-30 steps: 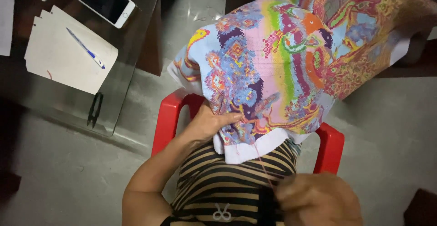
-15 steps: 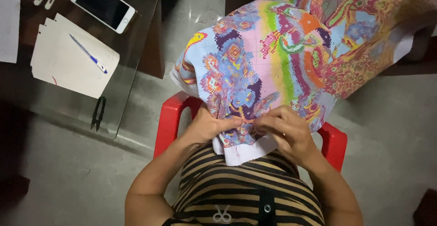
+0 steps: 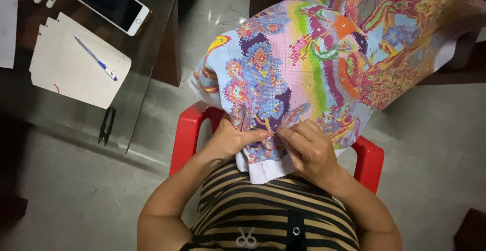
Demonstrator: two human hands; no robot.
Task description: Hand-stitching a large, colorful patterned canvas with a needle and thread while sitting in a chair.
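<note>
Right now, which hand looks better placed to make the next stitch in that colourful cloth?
Probably the right hand: its fingers are pinched together at the stitching spot on the cloth. The left hand lies flat at the cloth's lower edge, holding it. No needle is clearly visible.

The embroidered cloth (image 3: 324, 64) shows pixelled swirls of pink, blue, green, orange and purple. The chair (image 3: 188, 134) is red, the shirt (image 3: 263, 208) black-and-tan striped, the phone (image 3: 112, 4) white-edged, the pen (image 3: 95, 57) blue and white.
</note>
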